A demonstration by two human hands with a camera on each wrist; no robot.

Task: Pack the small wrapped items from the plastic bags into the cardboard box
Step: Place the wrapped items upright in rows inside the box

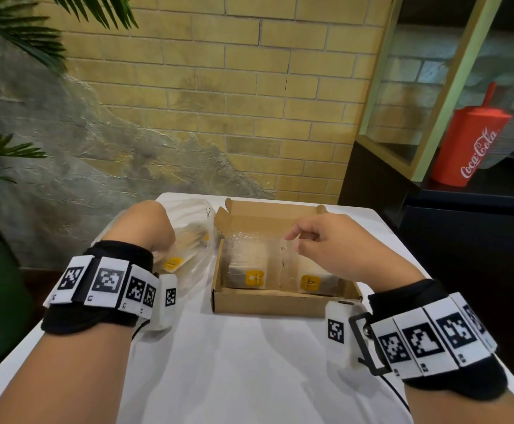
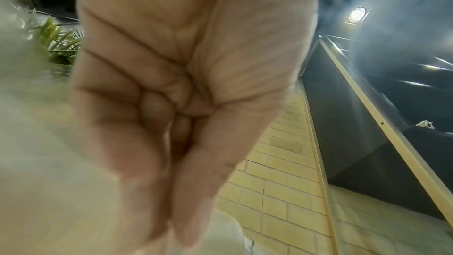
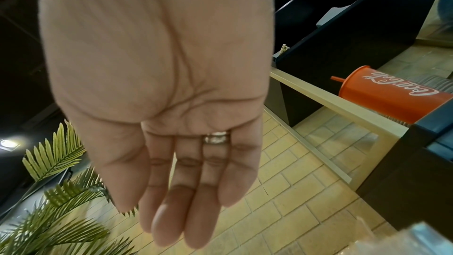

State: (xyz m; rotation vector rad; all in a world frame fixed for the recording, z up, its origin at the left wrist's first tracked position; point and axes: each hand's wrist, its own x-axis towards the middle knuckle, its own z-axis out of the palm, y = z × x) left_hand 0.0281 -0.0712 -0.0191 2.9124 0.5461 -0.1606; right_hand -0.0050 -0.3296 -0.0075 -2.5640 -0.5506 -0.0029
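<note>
An open cardboard box (image 1: 280,304) sits mid-table and holds two stacks of wrapped items with yellow labels (image 1: 254,278), (image 1: 310,283). Left of it lies a clear plastic bag (image 1: 199,252) with more wrapped items (image 1: 173,264) inside. My left hand (image 1: 145,228) bends down into that bag. In the left wrist view its middle fingers (image 2: 152,108) are curled and the thumb and forefinger meet in a pinch, apparently on a wrapped item that is hidden. My right hand (image 1: 326,243) hovers over the box's right stack with relaxed fingers (image 3: 171,220), holding nothing.
The white table (image 1: 249,362) ends close behind the box at a yellow brick wall (image 1: 249,87). A red Coca-Cola cup (image 1: 470,148) stands on a dark shelf to the right. Palm leaves (image 1: 4,154) hang at the left.
</note>
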